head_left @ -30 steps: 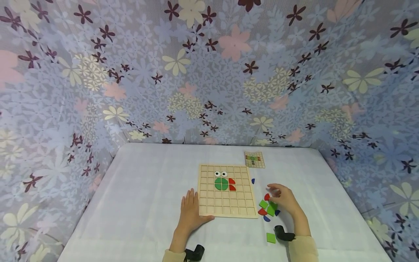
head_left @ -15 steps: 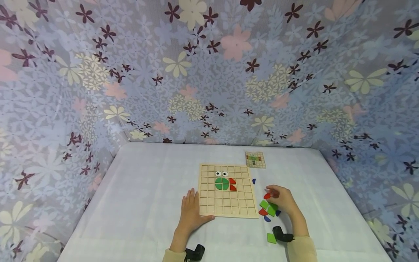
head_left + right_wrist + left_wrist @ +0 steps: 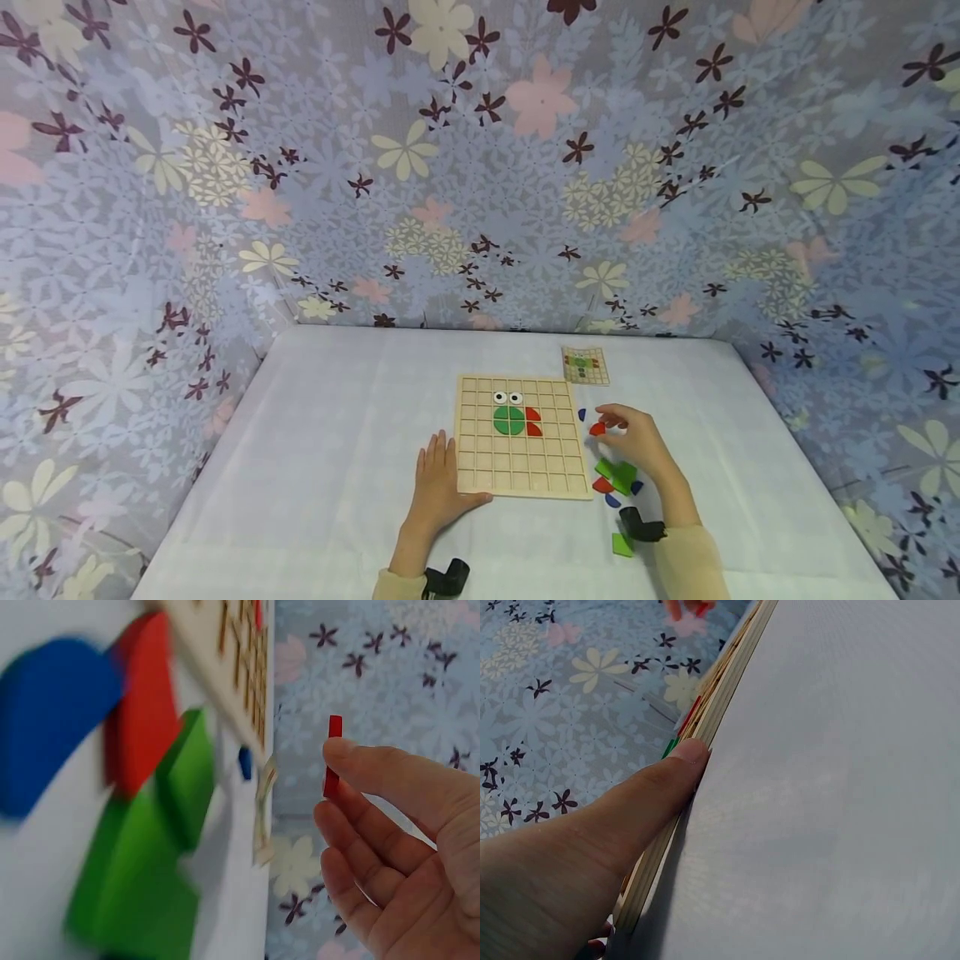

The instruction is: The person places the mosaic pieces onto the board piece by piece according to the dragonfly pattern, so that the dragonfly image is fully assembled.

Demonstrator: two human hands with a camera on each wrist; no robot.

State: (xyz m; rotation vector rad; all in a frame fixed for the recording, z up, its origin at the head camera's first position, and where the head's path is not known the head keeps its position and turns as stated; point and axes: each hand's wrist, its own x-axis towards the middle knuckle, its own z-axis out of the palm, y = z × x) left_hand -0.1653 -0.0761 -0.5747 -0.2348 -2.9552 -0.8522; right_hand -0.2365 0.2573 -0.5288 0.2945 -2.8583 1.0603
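Note:
In the head view my left hand lies at the near left corner of a wooden grid board, fingers straight along its left side. The left wrist view shows its thumb against the board's edge. My right hand pinches a red quarter-round tile between thumb and fingers, raised right of the board; the right wrist view shows this red tile edge-on. Set in the board are a green circle of tiles, two eye tiles and two red tiles.
Right of the board lie several green tiles, a red tile and blue half-round tiles. A lone green tile lies nearer. One blue tile sits by the board's right edge. A pattern card lies behind.
My right hand has taken the red tile from the loose pile, lifted it, and moved away from me and left toward the board. The left hand stays still.

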